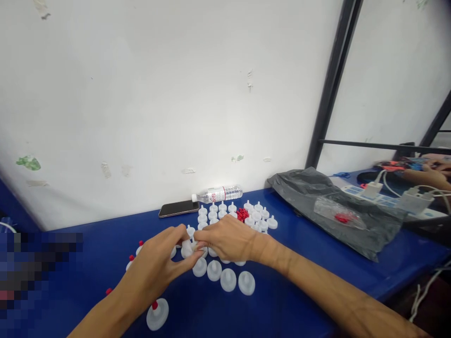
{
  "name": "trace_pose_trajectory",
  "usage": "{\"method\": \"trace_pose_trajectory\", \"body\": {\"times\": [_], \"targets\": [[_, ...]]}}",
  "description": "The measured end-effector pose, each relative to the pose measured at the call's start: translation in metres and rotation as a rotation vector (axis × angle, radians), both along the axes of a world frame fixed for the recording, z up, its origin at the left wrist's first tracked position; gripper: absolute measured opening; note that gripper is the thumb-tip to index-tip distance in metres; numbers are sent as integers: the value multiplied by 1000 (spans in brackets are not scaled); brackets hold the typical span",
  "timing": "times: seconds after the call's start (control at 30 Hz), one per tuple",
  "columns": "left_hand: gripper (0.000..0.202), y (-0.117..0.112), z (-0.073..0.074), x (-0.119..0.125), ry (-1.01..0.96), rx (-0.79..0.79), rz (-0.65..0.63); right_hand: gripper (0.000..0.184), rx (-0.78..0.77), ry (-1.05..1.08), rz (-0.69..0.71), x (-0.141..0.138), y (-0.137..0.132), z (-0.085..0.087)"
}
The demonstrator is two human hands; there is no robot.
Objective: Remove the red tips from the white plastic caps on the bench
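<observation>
My left hand [160,256] is closed with thumb and fingers around a white nozzle cap [187,249], a round disc with a narrow spout. My right hand [229,237] meets it from the right, fingertips pinched close to the same cap. Whatever sits between the right fingertips is hidden. Several white nozzle caps [228,280] stand in rows under and around the hands, spouts bare. To the left, partly behind my left arm, are a few caps with red tips [157,313]. A small heap of red tips [242,215] lies behind my right hand.
A phone [179,208] and a clear water bottle [220,193] lie along the wall. At right is a grey plastic bag [338,211] with a small clear bag of red pieces [340,213]. Power strips with chargers [416,201] and another person's hand [431,176] are beyond.
</observation>
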State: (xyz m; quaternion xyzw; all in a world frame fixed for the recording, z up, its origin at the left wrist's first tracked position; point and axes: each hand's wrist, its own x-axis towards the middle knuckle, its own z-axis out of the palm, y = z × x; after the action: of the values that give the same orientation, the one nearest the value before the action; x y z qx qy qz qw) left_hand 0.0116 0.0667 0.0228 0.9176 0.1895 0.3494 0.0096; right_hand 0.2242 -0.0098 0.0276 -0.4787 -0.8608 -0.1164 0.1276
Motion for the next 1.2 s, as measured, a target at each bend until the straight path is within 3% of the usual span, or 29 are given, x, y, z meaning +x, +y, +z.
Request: {"method": "trace_pose_trajectory", "body": {"times": [0.1, 0.17, 0.27, 0.33, 0.43, 0.5, 0.67, 0.87, 1.0, 1.2], "targets": [[33, -2, 5, 5, -2, -407, 63, 14, 44, 9, 4, 2, 4, 3], [34, 1, 10, 3, -23, -615, 36, 14, 46, 13, -14, 10, 5, 9], [39, 14, 17, -8, -23, -770, -27, 26, 42, 76, -226, 41, 6, 23], [40, 26, 21, -16, -57, -698, 22, 36, 89, 119, -452, 70, 7, 31], [43, 41, 24, -25, -72, -501, 217, 41, 74, 107, -567, 106, 12, 30], [47, 46, 22, -27, -27, -408, 333, 32, 10, 84, -583, 118, 16, 22], [50, 53, 15, -26, 6, -268, 379, 28, -122, 83, -522, 119, 26, 8], [46, 60, 15, -29, 92, -315, 430, 5, -183, 129, -513, 118, 27, 10], [36, 66, 13, -31, 134, -338, 463, 9, -186, 135, -499, 115, 25, 10], [37, 74, 6, -35, 192, -367, 462, 27, -124, 131, -491, 108, 22, 13]]}}
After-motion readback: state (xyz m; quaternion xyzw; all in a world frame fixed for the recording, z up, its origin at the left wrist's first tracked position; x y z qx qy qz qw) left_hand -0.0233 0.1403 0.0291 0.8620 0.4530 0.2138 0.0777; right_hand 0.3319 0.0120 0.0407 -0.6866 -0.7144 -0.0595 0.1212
